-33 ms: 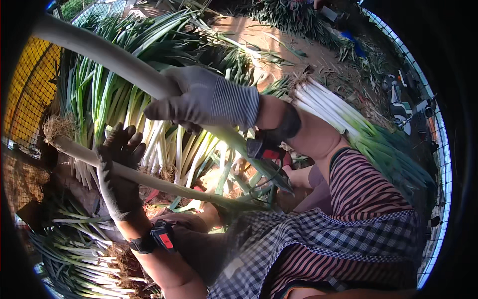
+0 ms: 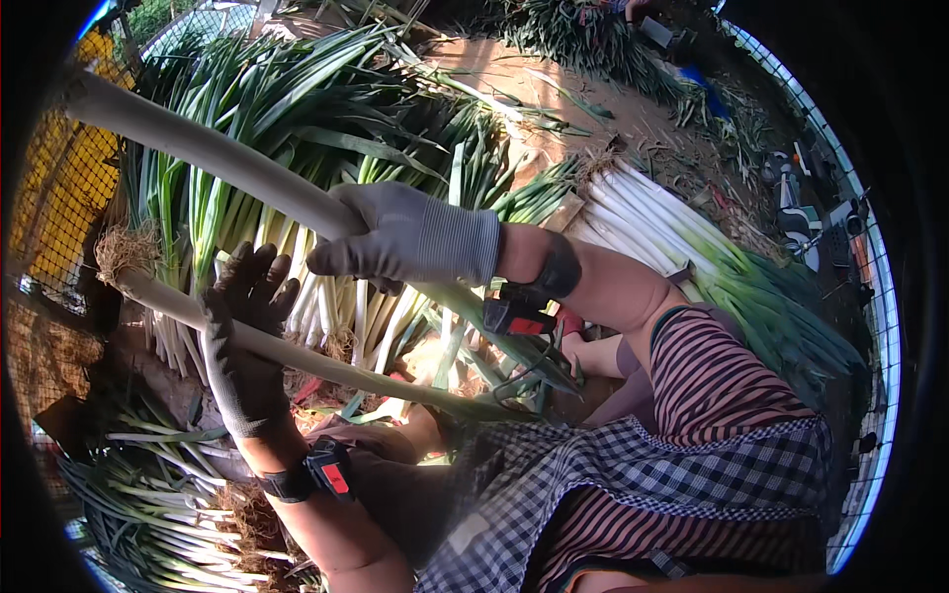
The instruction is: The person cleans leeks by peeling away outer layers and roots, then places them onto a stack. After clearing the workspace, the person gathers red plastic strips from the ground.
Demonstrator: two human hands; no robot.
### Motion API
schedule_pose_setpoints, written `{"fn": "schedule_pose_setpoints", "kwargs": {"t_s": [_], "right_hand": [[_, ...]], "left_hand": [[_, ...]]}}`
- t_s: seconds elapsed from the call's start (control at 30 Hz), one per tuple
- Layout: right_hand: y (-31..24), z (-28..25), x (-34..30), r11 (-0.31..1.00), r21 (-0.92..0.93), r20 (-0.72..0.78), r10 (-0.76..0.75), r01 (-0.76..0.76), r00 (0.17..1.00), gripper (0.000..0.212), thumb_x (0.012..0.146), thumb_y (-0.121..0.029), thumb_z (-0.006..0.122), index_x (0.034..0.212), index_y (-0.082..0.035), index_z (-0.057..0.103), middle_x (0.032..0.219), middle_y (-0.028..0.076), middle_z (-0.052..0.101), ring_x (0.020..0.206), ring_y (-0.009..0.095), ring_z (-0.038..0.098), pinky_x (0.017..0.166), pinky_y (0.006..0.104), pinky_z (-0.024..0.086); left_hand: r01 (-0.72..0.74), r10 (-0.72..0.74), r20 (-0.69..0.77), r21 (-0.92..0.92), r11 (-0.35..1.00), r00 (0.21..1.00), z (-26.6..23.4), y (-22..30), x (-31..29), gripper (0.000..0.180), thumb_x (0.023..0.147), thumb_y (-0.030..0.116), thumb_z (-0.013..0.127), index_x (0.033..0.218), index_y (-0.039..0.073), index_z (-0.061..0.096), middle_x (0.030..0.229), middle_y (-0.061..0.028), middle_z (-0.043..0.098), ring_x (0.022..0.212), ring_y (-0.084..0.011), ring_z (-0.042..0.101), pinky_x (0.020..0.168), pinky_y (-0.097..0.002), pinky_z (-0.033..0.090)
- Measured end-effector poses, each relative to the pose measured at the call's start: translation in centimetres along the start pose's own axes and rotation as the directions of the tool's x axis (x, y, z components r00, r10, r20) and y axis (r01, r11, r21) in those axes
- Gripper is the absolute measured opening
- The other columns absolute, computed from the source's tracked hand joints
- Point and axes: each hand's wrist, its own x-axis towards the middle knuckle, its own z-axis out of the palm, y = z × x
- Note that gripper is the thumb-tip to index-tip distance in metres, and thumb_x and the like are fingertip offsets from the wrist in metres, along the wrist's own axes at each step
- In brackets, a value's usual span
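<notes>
Head view shows us partway through the work, as far as we can judge. Our right hand [image 2: 400, 237] is closed around the upper leek [image 2: 217, 163], whose thick pale shank slants toward the upper left, its green end trailing below the hand. Our left hand [image 2: 247, 346] has its fingers extended, not curled tight, and the lower leek [image 2: 326, 366] lies across its palm, roots [image 2: 129, 249] intact. On the right, the neat row of leeks [image 2: 652, 212] has clean white shanks lying side by side, and we take it as the finished share. What seems left is larger: the big heap of leeks [image 2: 316, 292] before us, plus the lower-left pile of leeks [image 2: 168, 504], both looking rougher (though whether that second pile has been handled, we cannot tell). The two leeks at our hands look unfinished.
</notes>
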Motion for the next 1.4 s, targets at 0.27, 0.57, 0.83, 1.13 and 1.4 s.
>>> {"fn": "schedule_pose_setpoints", "kwargs": {"t_s": [0.27, 0.57, 0.83, 1.13, 1.4], "right_hand": [[8.8, 4.8, -0.1, 0.994, -0.051, 0.072, 0.105, -0.101, 0.992, 0.062, 0.081, -0.055, 0.071, 0.106, 0.0, 0.054, 0.078, 0.005, 0.059, 0.068, 0.011, 0.059, 0.06, 0.0271, 0.05], [8.3, 5.9, -0.5, 0.94, 0.076, 0.212, 0.312, -0.334, 0.926, 0.039, 0.08, -0.027, 0.072, 0.105, 0.001, 0.063, 0.087, 0.005, 0.065, 0.075, 0.011, 0.061, 0.066, 0.0266, 0.051], [9.4, 5.4, -1.2, 0.938, 0.142, 0.291, 0.265, -0.316, 0.919, 0.049, 0.071, -0.031, 0.082, 0.106, 0.0, 0.066, 0.094, 0.009, 0.069, 0.086, 0.015, 0.064, 0.078, 0.0295, 0.05], [9.1, 3.7, -1.6, 0.975, -0.025, -0.222, 0.21, -0.221, 0.952, 0.041, 0.079, -0.03, 0.078, 0.106, -0.003, 0.061, 0.076, -0.001, 0.058, 0.06, 0.007, 0.051, 0.054, 0.0253, 0.044], [6.0, -0.7, -1.9, 0.999, 0.027, -0.041, 0.048, -0.047, 0.998, 0.042, 0.078, -0.043, 0.079, 0.087, -0.005, 0.064, 0.064, -0.001, 0.059, 0.056, 0.005, 0.056, 0.051, 0.0217, 0.045]], "left_hand": [[0.008, -0.016, -0.074, -0.11, 0.994, 0.997, -0.7, 0.6, -0.3, 0.062, 0.103, 0.045, 0.036, 0.14, -0.005, 0.039, 0.138, -0.0231, 0.049, 0.125, -0.0334, 0.052, 0.108, -0.0451, 0.04], [-0.018, 0.024, 0.041, -0.131, 0.991, 0.999, 0.1, 0.1, -0.1, 0.075, 0.1, 0.051, 0.037, 0.145, -0.008, 0.025, 0.141, -0.0287, 0.043, 0.132, -0.0408, 0.043, 0.11, -0.0585, 0.033], [-0.01, 0.027, -0.104, 0.159, 0.987, 0.994, 0.1, 0.1, 0.0, 0.067, 0.101, 0.046, 0.039, 0.147, -0.002, 0.028, 0.141, -0.0223, 0.046, 0.129, -0.0323, 0.047, 0.107, -0.0458, 0.039], [-0.022, 0.101, -0.344, 0.227, 0.974, 0.933, 1.6, -2.7, 0.1, 0.055, 0.098, 0.044, 0.054, 0.126, -0.004, 0.052, 0.096, -0.0054, 0.052, 0.085, -0.0133, 0.049, 0.078, -0.0282, 0.041], [-0.004, 0.072, 0.322, -0.208, 0.978, 0.944, -0.9, -0.6, -0.3, 0.048, 0.101, 0.034, 0.047, 0.127, -0.006, 0.05, 0.077, -0.0016, 0.054, 0.062, -0.0094, 0.05, 0.06, -0.0222, 0.042]]}}
